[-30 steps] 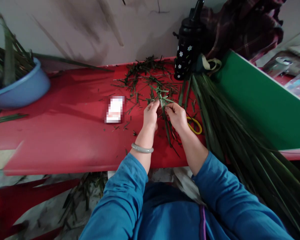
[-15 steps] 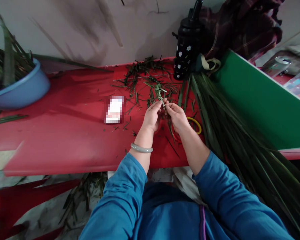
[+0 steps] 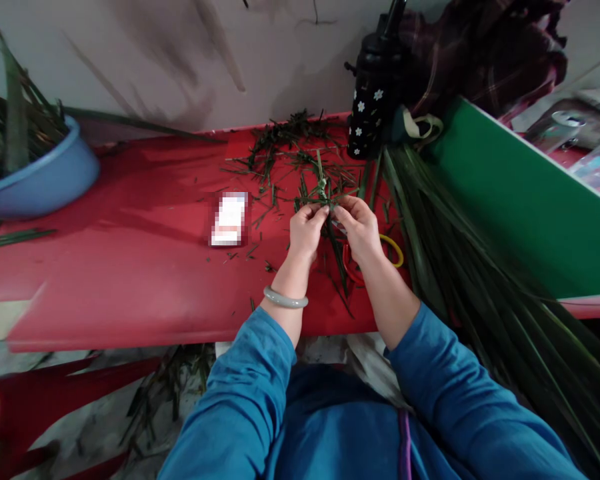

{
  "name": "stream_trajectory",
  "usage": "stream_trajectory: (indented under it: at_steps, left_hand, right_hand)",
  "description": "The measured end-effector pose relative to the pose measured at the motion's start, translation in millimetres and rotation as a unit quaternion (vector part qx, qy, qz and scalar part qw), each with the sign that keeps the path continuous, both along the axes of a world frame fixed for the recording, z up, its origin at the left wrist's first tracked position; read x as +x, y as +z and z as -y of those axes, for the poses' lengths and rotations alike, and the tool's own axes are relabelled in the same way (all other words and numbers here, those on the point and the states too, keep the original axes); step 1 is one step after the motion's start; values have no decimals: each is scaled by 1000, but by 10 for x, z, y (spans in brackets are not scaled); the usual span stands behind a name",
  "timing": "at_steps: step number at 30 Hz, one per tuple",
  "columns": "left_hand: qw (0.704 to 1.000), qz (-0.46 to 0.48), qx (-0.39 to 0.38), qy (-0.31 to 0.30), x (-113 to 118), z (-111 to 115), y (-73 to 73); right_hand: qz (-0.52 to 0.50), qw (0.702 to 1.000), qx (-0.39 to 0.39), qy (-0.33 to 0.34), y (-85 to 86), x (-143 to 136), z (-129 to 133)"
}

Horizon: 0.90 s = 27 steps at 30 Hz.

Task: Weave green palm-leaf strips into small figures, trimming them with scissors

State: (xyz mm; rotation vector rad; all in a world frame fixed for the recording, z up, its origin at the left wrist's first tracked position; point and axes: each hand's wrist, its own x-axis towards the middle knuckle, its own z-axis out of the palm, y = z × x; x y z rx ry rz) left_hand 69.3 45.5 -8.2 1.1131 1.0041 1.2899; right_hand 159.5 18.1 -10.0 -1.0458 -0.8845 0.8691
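Between my hands is a small piece woven from green leaf strips (image 3: 323, 188), with a thin end pointing up toward the wall. My left hand (image 3: 307, 230) pinches its lower left side between thumb and fingers. On the other side, my right hand (image 3: 357, 223) is closed on the leaf strips too, its fingertips almost meeting the left ones. Fingers hide the lower part of the weave. Under my right wrist lie scissors with a red and yellow handle (image 3: 393, 250), partly covered. Cut leaf scraps (image 3: 290, 133) are strewn on the red table (image 3: 130, 267) around the hands.
A blue basin (image 3: 45, 177) of leaves stands at the left. Left of my hands lies a blurred-out white rectangle (image 3: 229, 220). A black flowered bottle (image 3: 367, 93) stands at the back. Long leaves (image 3: 460, 247) lie at right beside a green board (image 3: 525, 213).
The woven piece has turned, so its thin end now points up. Both hands have shifted their pinch on the strips, and more of the scissors' handle shows.
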Motion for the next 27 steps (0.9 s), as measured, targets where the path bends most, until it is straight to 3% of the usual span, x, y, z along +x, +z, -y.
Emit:
stream_trajectory:
  at_steps: [5, 13, 16, 20, 23, 27]
  left_hand:
    - [999, -34, 19, -19, 9, 21, -17]
    - [996, 70, -10, -50, 40, 29, -42]
    - [997, 61, 6, -49, 36, 36, -36]
    - [995, -63, 71, -26, 11, 72, 24]
    - [975, -185, 120, 23, -10, 105, 77]
    - [944, -279, 167, 55, -15, 134, 90]
  right_hand:
    - [-62, 998, 0, 23, 13, 24, -14]
    - [-130, 991, -25, 3, 36, 12, -10]
    - [-143, 989, -39, -9, 65, 0, 6]
    - [-145, 988, -44, -14, 81, -14, 22]
    - [-130, 990, -43, -9, 65, -20, 18]
    - [-108, 993, -52, -15, 32, -23, 4]
